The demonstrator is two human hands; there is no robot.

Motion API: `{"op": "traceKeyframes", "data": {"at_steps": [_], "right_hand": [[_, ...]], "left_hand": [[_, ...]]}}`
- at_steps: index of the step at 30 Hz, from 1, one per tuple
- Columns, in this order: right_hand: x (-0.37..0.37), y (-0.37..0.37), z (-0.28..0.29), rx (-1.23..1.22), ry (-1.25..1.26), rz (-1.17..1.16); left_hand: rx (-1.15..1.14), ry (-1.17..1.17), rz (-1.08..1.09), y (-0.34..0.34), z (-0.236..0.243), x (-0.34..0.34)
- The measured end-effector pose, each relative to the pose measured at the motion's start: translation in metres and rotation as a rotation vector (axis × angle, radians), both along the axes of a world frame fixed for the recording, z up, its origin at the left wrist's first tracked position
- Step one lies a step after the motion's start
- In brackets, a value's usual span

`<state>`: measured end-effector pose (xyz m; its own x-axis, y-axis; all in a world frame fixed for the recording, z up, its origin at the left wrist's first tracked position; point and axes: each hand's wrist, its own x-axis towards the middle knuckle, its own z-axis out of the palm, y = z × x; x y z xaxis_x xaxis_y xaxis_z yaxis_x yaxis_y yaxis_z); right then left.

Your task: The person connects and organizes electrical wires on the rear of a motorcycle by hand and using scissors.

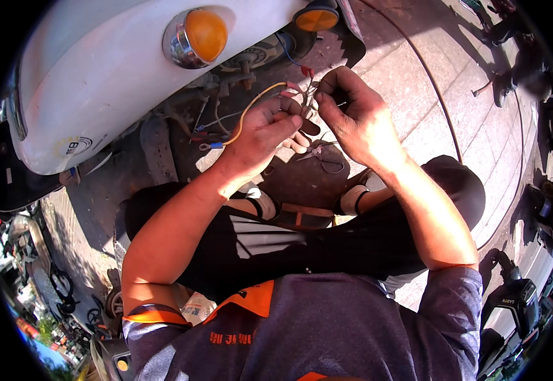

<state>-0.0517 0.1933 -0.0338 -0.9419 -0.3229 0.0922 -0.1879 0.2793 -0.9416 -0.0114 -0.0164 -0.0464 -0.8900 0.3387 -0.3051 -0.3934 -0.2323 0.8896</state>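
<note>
My left hand (269, 130) is closed round a small bunch of wires, palm partly up, below the white bodywork of a scooter. A yellow wire (249, 113) loops over its wrist and ends in a blue-sleeved ring terminal (216, 146). Red-sleeved connectors (307, 71) stand up above the fingers, one on a dark wire leading up to the vehicle. Just to the right, my right hand (357, 117) is pinched, thumb against forefinger, at the thin wires (310, 95). The exact piece between its fingertips is too small to make out.
The white scooter body (117, 70) with an orange turn signal (206, 35) fills the upper left. Scissors (328, 159) lie on the ground beneath my hands, between my feet. A dark hose (434, 82) crosses the paving at right. Other scooters (511, 305) stand around the edges.
</note>
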Motion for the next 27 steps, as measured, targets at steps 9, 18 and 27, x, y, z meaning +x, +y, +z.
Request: {"op": "traceKeyframes", "data": {"at_steps": [9, 18, 27], "right_hand": [[0.005, -0.006, -0.009, -0.053, -0.148, -0.030], [0.008, -0.009, -0.014, -0.107, -0.245, -0.010], [0.006, -0.002, -0.010, -0.140, -0.410, 0.024]], "left_hand": [[0.149, -0.066, -0.004, -0.009, -0.002, 0.001], [0.039, -0.123, -0.006, -0.006, -0.010, 0.004], [-0.514, 0.145, -0.033, 0.002, -0.018, 0.009]]}}
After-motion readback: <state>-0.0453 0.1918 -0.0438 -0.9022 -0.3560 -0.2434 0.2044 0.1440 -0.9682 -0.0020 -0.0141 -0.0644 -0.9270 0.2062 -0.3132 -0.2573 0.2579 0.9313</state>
